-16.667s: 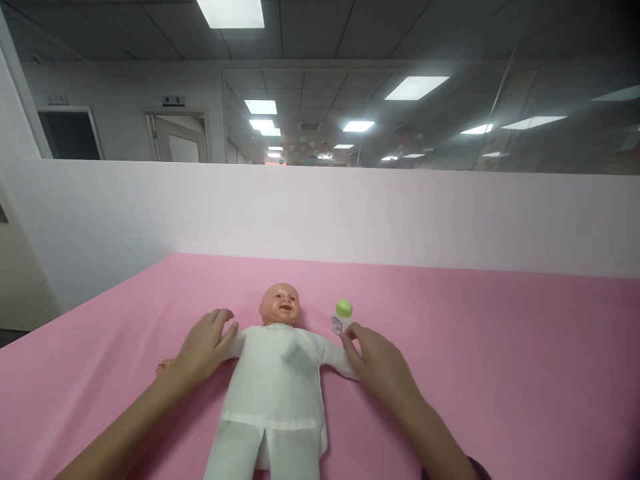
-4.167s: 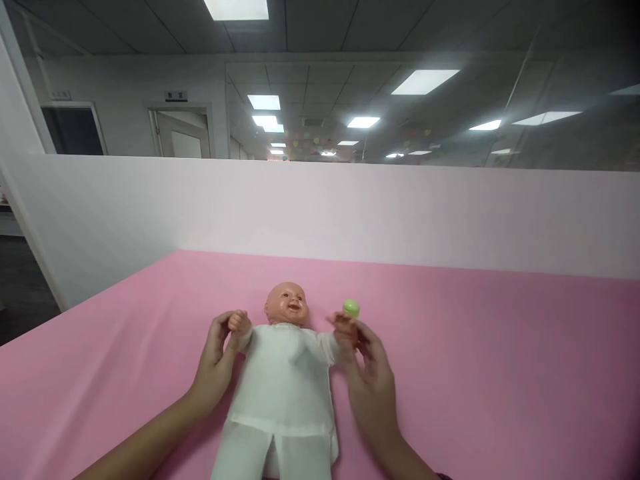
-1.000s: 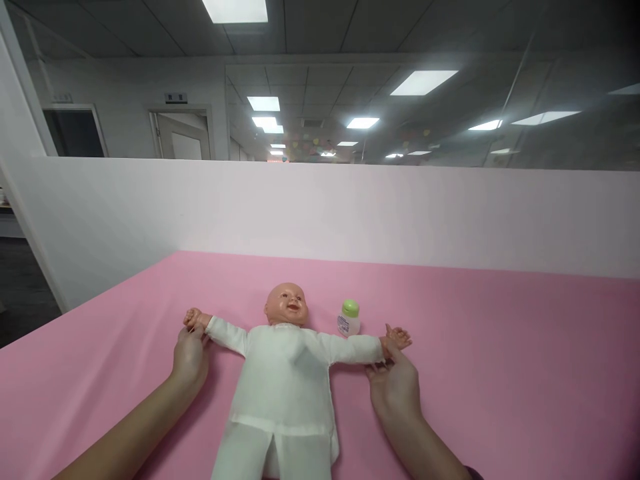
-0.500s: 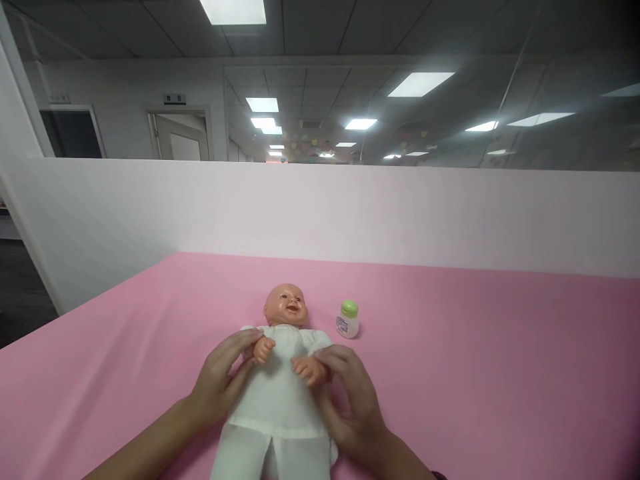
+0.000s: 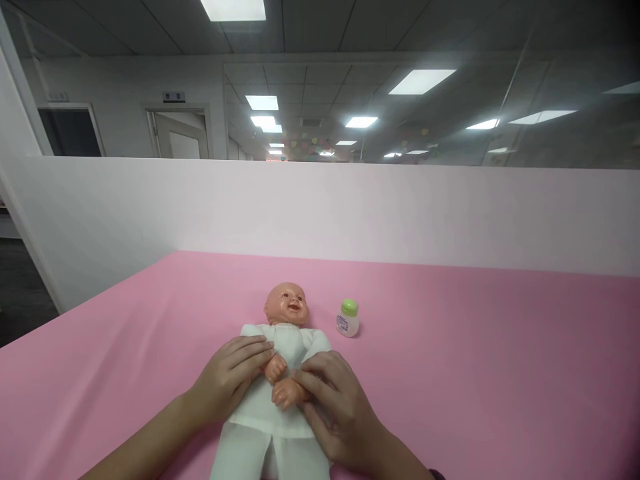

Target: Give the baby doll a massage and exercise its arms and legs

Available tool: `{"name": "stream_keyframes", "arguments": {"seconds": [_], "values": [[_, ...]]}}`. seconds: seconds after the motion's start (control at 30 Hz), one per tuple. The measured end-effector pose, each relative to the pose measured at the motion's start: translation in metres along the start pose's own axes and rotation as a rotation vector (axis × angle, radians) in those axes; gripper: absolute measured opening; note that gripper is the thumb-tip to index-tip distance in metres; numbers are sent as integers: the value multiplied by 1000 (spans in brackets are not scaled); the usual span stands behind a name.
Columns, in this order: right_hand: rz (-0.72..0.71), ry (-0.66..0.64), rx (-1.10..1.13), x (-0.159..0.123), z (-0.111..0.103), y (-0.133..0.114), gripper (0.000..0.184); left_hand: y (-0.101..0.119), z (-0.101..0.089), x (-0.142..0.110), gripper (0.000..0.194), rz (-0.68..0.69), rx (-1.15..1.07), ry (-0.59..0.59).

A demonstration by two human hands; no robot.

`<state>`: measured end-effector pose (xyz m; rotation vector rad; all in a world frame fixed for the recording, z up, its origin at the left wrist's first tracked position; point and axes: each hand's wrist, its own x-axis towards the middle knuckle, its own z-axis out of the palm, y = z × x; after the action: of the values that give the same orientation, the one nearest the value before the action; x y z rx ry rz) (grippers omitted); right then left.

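Note:
A baby doll (image 5: 278, 407) in white clothes lies on its back on a pink cloth (image 5: 480, 360), its head pointing away from me. My left hand (image 5: 233, 373) is closed round the doll's arm on the left, fingers over the sleeve and thumb hidden. With fingers and thumb, my right hand (image 5: 337, 403) holds the other arm near the wrist. The doll's two small hands rest close together over its belly. Beyond my right hand, a small clear bottle (image 5: 347, 319) with a green cap stands upright beside the doll's head.
A low white partition (image 5: 350, 213) runs along the back of the pink surface, with clear glass above it. Another white panel (image 5: 25, 220) closes part of the left side. Behind the glass are doors and lit ceiling panels.
Both doll arms have moved inward and down toward the belly, with my hands on them. My left fingers now lie further over the sleeve. The bottle stays in place.

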<state>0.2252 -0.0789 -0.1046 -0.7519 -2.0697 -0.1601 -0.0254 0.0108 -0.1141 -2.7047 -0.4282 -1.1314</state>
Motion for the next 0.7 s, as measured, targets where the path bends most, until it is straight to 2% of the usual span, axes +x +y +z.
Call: {"name": "stream_keyframes", "arguments": {"seconds": [0.07, 0.13, 0.23, 0.33, 0.4, 0.47, 0.57, 0.7], "values": [[6, 38, 20, -1, 0, 1, 39, 1, 0, -2, 44, -52, -32, 19], [26, 105, 36, -4, 1, 4, 40, 2, 0, -4, 45, -159, -102, 60], [138, 294, 19, -7, 1, 9, 41, 2, -2, -3, 39, -470, -266, 169], [399, 541, 112, -3, 0, 15, 37, -4, -3, 2, 27, -815, -484, 443], [620, 715, 236, 2, -3, 18, 39, -12, -5, 4, 24, -978, -608, 663], [817, 881, 313, 7, -7, 24, 47, -21, -7, 5, 24, -1134, -680, 807], [1038, 1048, 383, 7, -13, 41, 51, -34, -10, 3, 18, -1329, -781, 900], [1288, 1143, 496, -13, -12, 74, 35, -49, -7, -3, 19, -1507, -966, 1004]]}}
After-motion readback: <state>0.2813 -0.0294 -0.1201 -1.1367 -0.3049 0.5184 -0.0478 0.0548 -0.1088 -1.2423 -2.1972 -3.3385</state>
